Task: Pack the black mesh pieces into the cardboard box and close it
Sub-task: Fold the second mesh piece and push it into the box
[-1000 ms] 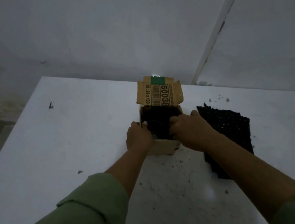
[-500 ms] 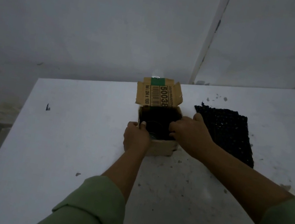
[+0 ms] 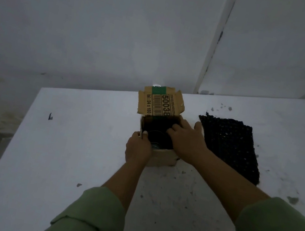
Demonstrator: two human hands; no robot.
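The cardboard box (image 3: 159, 149) stands upright on the white desk (image 3: 64, 150), its mouth facing up and its printed lid flap (image 3: 160, 104) raised at the far edge. The left hand (image 3: 137, 148) grips the box's near left corner, thumb hooked over the rim. The right hand (image 3: 186, 139) reaches over the box's right wall with fingers (image 3: 173, 130) bent down into the dark contents; whether they pinch mesh or merely press it is too dark to tell.

Just right of the box, close to it, a black mesh piece (image 3: 229, 147) lies flat on the desk. It is roughly rectangular, and its long axis runs from the box's far right corner away toward the near right.

The mesh looks light, limp and rough-textured, so it should not slip; I judge it would droop if lifted by one corner, so gathering it or folding it near the edge closest to the box seems best. It sheds crumbs (image 3: 184, 173), so it is probably somewhat friable.
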